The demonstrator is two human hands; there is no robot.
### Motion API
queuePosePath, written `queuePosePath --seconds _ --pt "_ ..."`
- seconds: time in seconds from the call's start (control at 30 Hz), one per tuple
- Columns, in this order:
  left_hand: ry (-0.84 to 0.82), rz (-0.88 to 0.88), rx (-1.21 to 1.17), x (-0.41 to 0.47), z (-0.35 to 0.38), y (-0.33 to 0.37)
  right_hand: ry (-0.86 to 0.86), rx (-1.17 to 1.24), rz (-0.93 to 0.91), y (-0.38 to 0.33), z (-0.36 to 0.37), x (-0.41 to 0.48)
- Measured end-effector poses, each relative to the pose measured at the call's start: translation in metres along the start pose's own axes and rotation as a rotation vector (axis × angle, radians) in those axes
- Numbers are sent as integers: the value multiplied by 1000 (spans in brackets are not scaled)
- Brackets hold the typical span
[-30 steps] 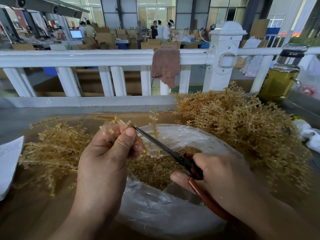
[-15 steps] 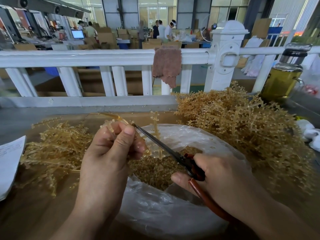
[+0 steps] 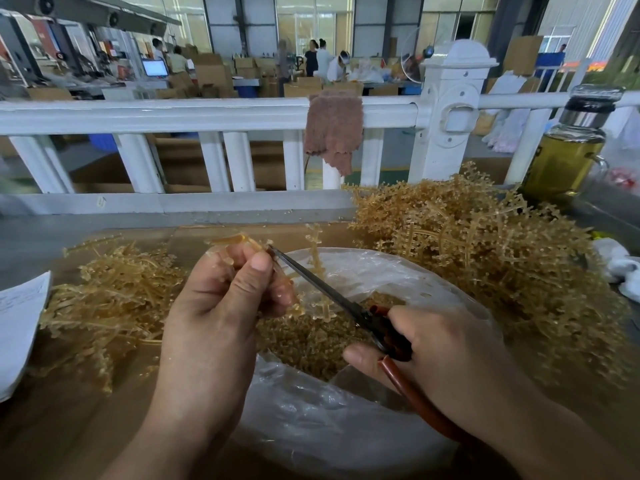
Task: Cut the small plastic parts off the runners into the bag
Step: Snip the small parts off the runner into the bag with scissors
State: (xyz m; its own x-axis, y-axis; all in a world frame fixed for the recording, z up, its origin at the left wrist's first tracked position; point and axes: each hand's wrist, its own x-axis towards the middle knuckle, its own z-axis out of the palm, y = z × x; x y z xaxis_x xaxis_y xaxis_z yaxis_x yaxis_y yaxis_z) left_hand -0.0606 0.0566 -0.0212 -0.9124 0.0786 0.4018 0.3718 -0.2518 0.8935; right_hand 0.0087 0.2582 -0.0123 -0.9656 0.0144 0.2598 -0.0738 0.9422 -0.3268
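My left hand [image 3: 221, 306] pinches an amber plastic runner [image 3: 317, 268] over the open clear plastic bag [image 3: 311, 427]. One branch of the runner stands up above the bag's mouth. My right hand [image 3: 446, 362] grips red-handled scissors [image 3: 332, 292]; their dark blades point up-left and the tips meet the runner at my left fingertips. Small cut amber parts [image 3: 311, 344] fill the bottom of the bag. A big heap of runners with parts on them [image 3: 485, 258] lies to the right. A flatter heap of bare runners [image 3: 110, 299] lies to the left.
White paper [image 3: 17, 323] lies at the left edge. A glass bottle of yellow liquid [image 3: 564, 157] stands at the back right, white cloth [image 3: 620, 271] at the right edge. A white railing [image 3: 207, 116] with a brown rag [image 3: 334, 129] runs behind the bench.
The scissors and both hands have barely shifted. My left fingers have turned the runner slightly at the blade tips.
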Motion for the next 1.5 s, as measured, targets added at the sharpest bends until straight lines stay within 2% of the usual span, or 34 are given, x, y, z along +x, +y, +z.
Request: queuePosePath --seconds 0.2,0.43,0.73,1.17,1.5 --pt "8 16 -30 1 0 -2 -17 93 0 4 3 1" --pt "16 81 83 -4 3 -1 -17 69 -15 5 5 1" --pt "-9 105 79 -3 1 -6 -32 107 3 2 0 -1" --pt "-8 76 24 -2 -1 -8 -77 17 13 -4 -4 -2" --pt "0 51 22 -1 1 -4 -22 56 19 -1 3 -2"
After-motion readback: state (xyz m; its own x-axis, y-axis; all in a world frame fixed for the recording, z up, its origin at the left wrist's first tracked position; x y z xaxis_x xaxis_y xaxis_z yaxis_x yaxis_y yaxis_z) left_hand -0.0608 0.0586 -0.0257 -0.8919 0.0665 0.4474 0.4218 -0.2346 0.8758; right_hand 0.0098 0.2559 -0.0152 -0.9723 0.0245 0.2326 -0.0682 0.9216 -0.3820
